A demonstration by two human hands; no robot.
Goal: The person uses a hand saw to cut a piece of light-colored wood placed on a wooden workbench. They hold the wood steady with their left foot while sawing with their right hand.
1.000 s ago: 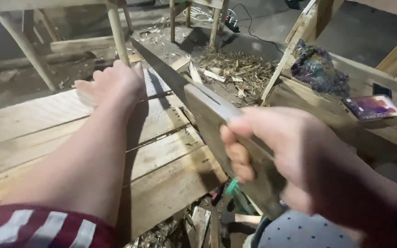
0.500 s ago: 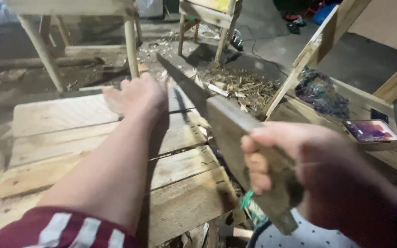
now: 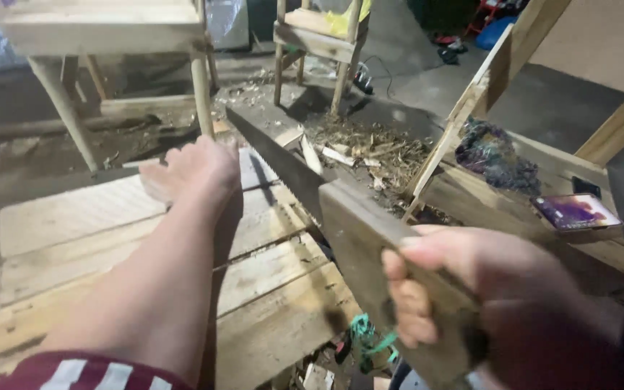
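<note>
Our left hand (image 3: pixel 193 170): arm outstretched, fingers flat, pressing the plank tabletop (image 3: pixel 74 217) near its far edge. Our right hand (image 3: pixel 485 296): fingers wrapped tight round the handsaw (image 3: pixel 290 170), blade angled along the tabletop's right edge; floor beyond littered with wood scraps (image 3: pixel 370 148).

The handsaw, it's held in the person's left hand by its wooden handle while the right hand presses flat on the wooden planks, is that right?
Not quite: the hands are swapped. The head view shows the right hand gripping the wooden handle of the handsaw, while the left hand presses flat on the wooden planks.
</note>
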